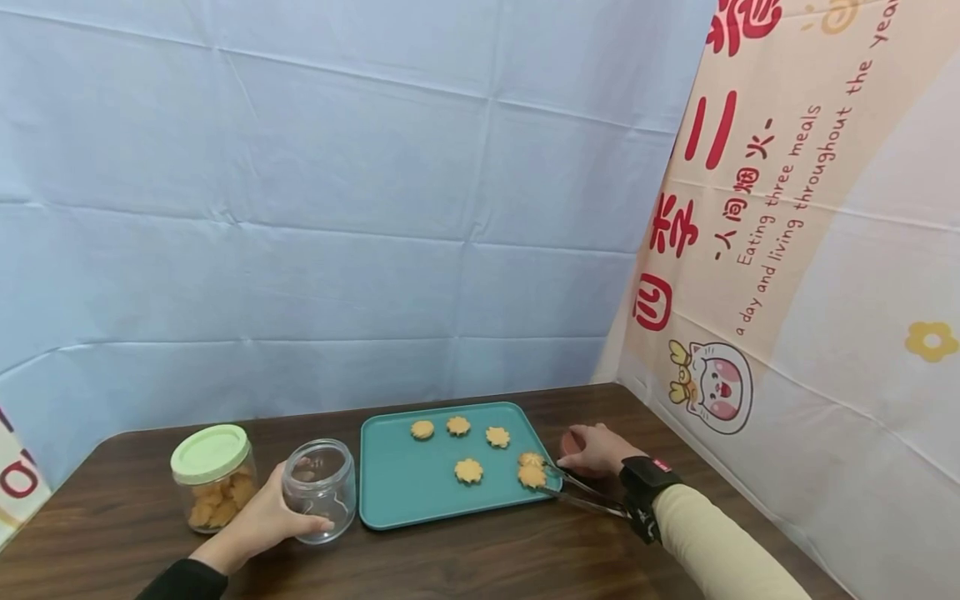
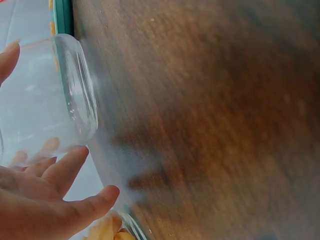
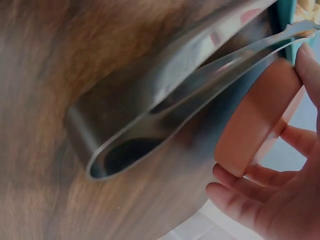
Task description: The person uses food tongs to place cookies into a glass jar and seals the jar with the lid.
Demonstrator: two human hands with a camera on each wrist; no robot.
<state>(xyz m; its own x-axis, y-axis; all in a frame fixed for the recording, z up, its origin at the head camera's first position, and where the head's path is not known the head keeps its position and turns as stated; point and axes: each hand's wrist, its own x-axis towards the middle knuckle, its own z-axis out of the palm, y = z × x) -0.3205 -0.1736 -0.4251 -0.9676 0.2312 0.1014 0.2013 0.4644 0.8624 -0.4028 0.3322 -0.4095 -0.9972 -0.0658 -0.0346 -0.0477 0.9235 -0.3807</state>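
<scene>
My left hand (image 1: 262, 518) holds a clear jar (image 1: 321, 487) by its side, thumb in front, just left of the teal tray; nothing shows inside the jar. In the left wrist view, fingers touch the lower wall of the jar (image 2: 82, 95). Beyond the tray's right edge, my right hand (image 1: 598, 452) grips a round orange-brown lid (image 3: 260, 117) by its rim, tilted on edge. Metal tongs (image 3: 135, 120) lie beside this hand, their toothed tips over the tray's edge next to two cookies (image 1: 532, 476).
On the teal tray (image 1: 405, 496) lie several more flower-shaped cookies (image 1: 468, 471). A jar with a pale green lid (image 1: 211, 454), filled with brown-orange snacks, stands at the left. Behind the dark wooden table (image 1: 420, 562) hangs a pale blue cloth (image 1: 300, 208); a printed cloth (image 1: 847, 275) borders the right.
</scene>
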